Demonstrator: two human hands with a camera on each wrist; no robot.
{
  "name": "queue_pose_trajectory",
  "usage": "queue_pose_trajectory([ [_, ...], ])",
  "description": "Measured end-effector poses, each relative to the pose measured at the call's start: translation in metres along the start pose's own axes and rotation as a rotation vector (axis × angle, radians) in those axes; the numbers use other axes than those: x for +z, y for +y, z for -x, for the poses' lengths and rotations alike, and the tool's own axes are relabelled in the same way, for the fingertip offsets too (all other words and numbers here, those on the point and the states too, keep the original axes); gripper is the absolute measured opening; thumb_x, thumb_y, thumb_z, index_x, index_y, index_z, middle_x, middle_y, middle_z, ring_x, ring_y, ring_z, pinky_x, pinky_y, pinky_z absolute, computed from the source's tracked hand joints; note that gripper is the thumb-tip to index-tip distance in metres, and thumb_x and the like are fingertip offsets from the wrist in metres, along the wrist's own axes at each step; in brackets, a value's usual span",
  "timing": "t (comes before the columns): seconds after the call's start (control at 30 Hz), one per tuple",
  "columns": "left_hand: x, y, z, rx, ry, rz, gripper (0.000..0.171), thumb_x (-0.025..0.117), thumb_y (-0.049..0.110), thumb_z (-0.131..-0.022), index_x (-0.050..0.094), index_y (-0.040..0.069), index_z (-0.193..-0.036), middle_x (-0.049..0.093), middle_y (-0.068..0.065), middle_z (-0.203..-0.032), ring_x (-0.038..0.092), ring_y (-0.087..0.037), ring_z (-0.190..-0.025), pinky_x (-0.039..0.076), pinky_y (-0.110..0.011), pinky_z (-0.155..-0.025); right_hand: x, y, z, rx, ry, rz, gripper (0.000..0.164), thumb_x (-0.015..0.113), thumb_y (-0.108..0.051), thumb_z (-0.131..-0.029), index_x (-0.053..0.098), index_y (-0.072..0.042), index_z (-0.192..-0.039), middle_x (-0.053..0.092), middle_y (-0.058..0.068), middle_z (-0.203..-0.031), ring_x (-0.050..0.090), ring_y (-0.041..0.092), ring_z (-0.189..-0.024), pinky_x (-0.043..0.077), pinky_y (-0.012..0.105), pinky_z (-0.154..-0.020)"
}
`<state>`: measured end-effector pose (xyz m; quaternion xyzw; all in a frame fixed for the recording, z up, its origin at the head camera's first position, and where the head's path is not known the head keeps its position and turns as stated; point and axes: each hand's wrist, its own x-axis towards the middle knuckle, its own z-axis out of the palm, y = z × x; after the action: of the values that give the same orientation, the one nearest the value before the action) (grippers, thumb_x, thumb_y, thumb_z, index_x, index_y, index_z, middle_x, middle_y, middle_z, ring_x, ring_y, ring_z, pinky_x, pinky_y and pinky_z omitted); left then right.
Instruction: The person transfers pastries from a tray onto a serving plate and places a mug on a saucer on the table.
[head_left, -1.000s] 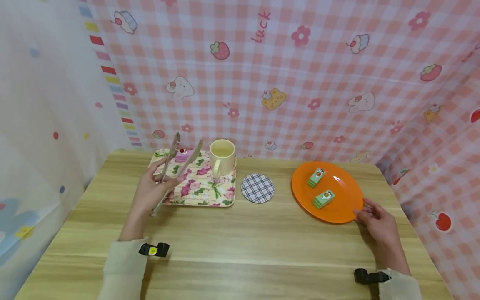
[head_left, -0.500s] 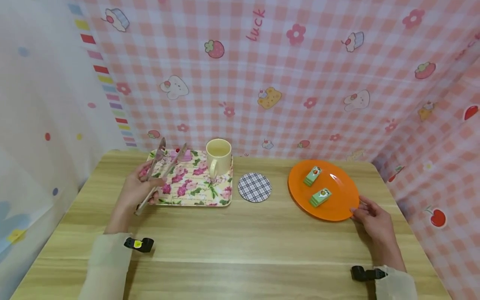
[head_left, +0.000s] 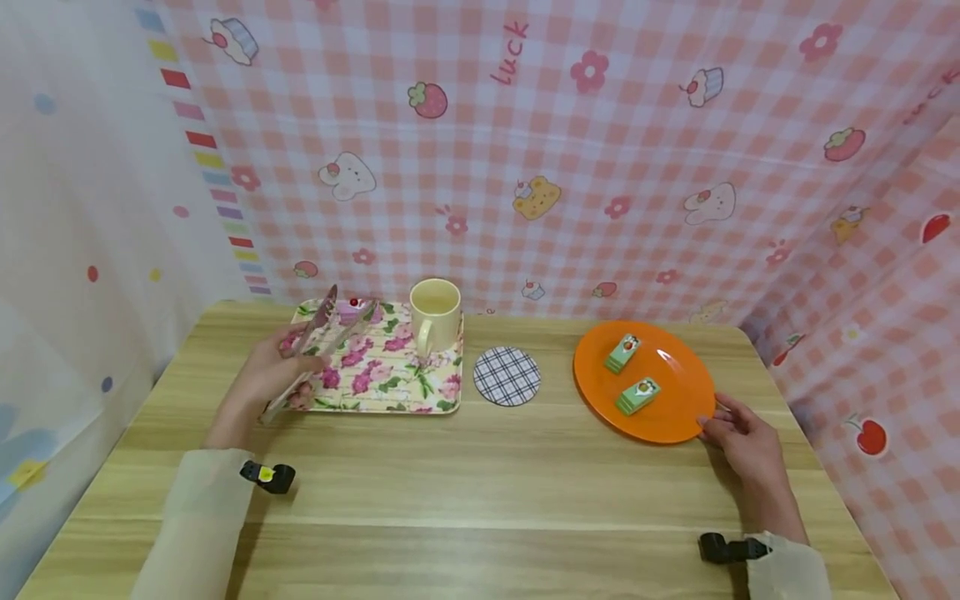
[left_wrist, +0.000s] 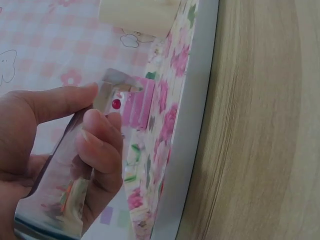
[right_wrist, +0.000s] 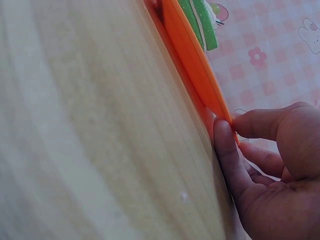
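Observation:
My left hand (head_left: 258, 379) grips a pair of metal tongs (head_left: 327, 306) above the left part of a floral tray (head_left: 397, 402). The tongs' tips are spread around a pink cake slice (head_left: 354, 312) with a red cherry on top; whether they touch it, I cannot tell. In the left wrist view, the fingers wrap the tongs (left_wrist: 55, 195), with the pink slice (left_wrist: 140, 105) just past the tips. On the right, my right hand (head_left: 753, 454) pinches the rim of an orange plate (head_left: 678, 408) between thumb and fingers. Two green cake slices (head_left: 621, 354) lie on that plate.
A pale yellow mug (head_left: 437, 317) stands on the tray's right side. Between tray and plate lies a round checked coaster (head_left: 507, 377). Patterned cloth (head_left: 480, 142) hangs behind and beside the wooden table (head_left: 480, 492).
My left hand has moved left and lowered the tongs, so their tips have come down around the pink cake slice. The right hand keeps its pinch on the plate.

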<state>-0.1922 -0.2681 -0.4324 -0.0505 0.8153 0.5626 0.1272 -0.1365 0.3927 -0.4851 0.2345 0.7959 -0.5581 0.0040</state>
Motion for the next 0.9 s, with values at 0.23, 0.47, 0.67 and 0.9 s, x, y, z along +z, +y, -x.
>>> queue_pose_trajectory([
  [0.23, -0.0011, -0.0031, -0.0037, -0.029, -0.048, -0.017, 0.084, 0.066, 0.02, -0.099, 0.016, 0.013, -0.165, 0.066, -0.017, -0.088, 0.054, -0.012, -0.05, 0.054, -0.034, -0.048, 0.0013, -0.002, 0.0001, -0.001, -0.008, 0.009, 0.068, 0.067, -0.009, -0.099, 0.036, -0.006, -0.159, 0.059, -0.015, -0.097, 0.066, -0.002, -0.081, 0.059, 0.016, -0.076],
  [0.47, -0.0004, -0.005, -0.001, -0.018, -0.073, -0.005, 0.081, 0.064, 0.016, -0.099, 0.018, 0.011, -0.165, 0.066, -0.015, -0.086, 0.055, -0.012, -0.05, 0.053, -0.033, -0.047, 0.0015, -0.0014, 0.0005, -0.004, -0.003, 0.015, 0.067, 0.067, -0.008, -0.099, 0.036, -0.005, -0.159, 0.06, -0.016, -0.095, 0.066, -0.002, -0.08, 0.06, 0.016, -0.075],
  [0.67, -0.0007, -0.007, 0.0042, -0.032, -0.076, 0.015, 0.077, 0.062, 0.014, -0.098, 0.022, 0.015, -0.165, 0.066, -0.011, -0.082, 0.052, -0.012, -0.049, 0.05, -0.031, -0.045, 0.0004, -0.0005, 0.0014, -0.025, -0.006, 0.007, 0.067, 0.067, -0.007, -0.098, 0.037, -0.003, -0.158, 0.06, -0.018, -0.093, 0.066, -0.004, -0.079, 0.06, 0.016, -0.075],
  [0.9, -0.0066, -0.0083, 0.002, -0.033, -0.065, -0.027, 0.078, 0.061, 0.018, -0.1, 0.018, 0.013, -0.165, 0.067, -0.009, -0.08, 0.056, -0.013, -0.049, 0.052, -0.033, -0.047, -0.0004, -0.0014, 0.0021, -0.028, -0.013, 0.01, 0.067, 0.067, -0.008, -0.098, 0.037, -0.004, -0.158, 0.06, -0.018, -0.094, 0.066, -0.004, -0.08, 0.059, 0.015, -0.075],
])
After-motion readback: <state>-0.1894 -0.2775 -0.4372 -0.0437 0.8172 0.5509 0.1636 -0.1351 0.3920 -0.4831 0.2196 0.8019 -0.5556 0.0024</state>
